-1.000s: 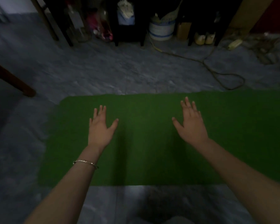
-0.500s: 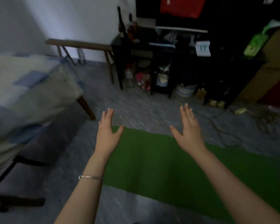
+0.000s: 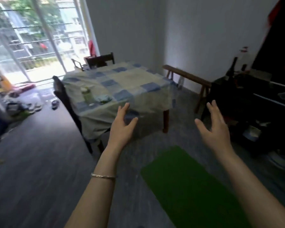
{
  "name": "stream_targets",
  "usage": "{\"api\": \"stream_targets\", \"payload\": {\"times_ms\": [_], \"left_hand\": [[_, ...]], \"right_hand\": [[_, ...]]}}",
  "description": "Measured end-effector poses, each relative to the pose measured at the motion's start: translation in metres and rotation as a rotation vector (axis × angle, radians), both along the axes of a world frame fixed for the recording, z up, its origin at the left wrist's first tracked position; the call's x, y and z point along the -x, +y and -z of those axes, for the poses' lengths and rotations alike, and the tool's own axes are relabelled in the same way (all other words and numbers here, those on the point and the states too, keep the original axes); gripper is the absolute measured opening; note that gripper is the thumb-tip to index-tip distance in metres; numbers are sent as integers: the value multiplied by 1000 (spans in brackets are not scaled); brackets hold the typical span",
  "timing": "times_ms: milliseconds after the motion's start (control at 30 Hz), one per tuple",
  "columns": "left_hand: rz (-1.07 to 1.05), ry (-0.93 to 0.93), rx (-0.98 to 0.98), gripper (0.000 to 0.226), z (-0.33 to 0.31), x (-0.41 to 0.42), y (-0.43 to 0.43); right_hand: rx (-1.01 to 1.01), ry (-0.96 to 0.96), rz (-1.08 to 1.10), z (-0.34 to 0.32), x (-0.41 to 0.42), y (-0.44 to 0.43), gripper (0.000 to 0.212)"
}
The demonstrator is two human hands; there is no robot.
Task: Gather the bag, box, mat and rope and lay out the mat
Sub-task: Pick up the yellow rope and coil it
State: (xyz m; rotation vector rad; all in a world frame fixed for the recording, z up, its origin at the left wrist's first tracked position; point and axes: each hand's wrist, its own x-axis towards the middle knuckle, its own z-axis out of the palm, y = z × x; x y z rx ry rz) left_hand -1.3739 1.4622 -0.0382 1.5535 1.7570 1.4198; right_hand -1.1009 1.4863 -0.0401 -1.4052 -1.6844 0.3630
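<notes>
The green mat lies flat on the grey floor at the lower right, running off the bottom edge of the view. My left hand is raised in the air above the floor, left of the mat's far end, fingers spread and empty, a bracelet on its wrist. My right hand is also lifted above the mat's far end, fingers apart, holding nothing. No bag, box or rope shows clearly.
A table with a blue-checked cloth stands ahead, a green bottle on it. Dark chairs stand by the table. A wooden bench lines the wall. Dark cluttered shelving fills the right side. Shoes and clutter lie by the window at left.
The view has swung up and to the left, from the mat to the room and table. Both hands have lifted off the mat and stay open in the air.
</notes>
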Motion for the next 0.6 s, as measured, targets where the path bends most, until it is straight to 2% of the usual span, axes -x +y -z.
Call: {"api": "stream_targets", "payload": {"times_ms": [167, 500, 600], "left_hand": [[-268, -42, -49, 55, -21, 79, -82], [-580, -105, -86, 56, -41, 248, -179], [-639, -102, -112, 55, -49, 307, -193]], "right_hand": [[-56, 25, -247, -26, 96, -22, 66], [-59, 130, -600, -57, 319, -59, 66], [-60, 143, -640, -61, 392, -67, 66]]}}
